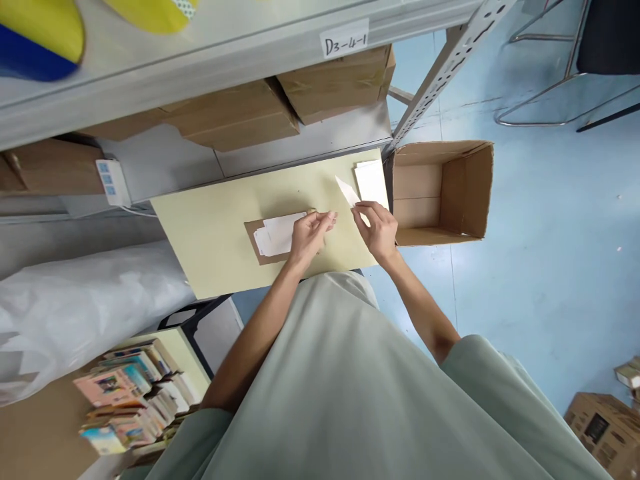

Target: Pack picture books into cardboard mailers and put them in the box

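Observation:
My right hand point(376, 230) is closed, pinching a thin white paper piece point(347, 191) between thumb and fingers above the pale yellow tabletop point(210, 227). To its left, my left hand point(313, 235) has its fingertips pressed together; whatever is between them, if anything, is too small to see. Below and beside that hand lies a white flat cut-out sheet point(276, 236) with tabs, on top of a brown cardboard piece point(253, 233). The hand covers their right end. A small stack of white sheets point(371, 179) rests at the table's right end.
An open cardboard box point(440, 237) stands against the table's right end. Beyond the table is a metal shelf point(240, 43) with closed cartons point(240, 113). A plastic-wrapped bundle point(100, 293) and stacked books point(135, 393) are at left; a chair point(613, 37) is at upper right.

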The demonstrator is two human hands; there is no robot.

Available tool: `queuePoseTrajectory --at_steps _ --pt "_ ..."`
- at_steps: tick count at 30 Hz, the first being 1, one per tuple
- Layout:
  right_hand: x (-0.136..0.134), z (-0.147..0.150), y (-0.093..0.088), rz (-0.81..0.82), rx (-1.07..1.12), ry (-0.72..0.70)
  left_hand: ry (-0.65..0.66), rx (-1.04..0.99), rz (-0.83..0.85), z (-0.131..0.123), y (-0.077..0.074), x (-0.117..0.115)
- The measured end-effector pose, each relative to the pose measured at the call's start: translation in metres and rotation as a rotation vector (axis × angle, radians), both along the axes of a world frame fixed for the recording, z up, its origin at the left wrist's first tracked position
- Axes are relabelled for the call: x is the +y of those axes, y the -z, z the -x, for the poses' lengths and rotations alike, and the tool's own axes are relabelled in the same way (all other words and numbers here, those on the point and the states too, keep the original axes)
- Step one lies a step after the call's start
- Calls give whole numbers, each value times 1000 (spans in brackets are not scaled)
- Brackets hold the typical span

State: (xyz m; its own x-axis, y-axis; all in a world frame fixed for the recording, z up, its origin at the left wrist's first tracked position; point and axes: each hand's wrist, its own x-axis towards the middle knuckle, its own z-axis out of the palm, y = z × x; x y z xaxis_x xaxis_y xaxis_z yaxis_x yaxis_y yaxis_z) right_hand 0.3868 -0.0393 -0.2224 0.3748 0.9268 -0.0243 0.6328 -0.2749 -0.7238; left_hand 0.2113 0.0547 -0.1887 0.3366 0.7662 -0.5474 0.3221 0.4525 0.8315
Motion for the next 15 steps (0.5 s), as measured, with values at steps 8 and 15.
queuePoseTrajectory --at_steps 8,15 --pt "-19 55 -45 -114 51 -271 -110 -138 147 33 -32 -7" --pt "-19 91 -80 -139 89 -136 -95 -82 30 86 -60 -11"
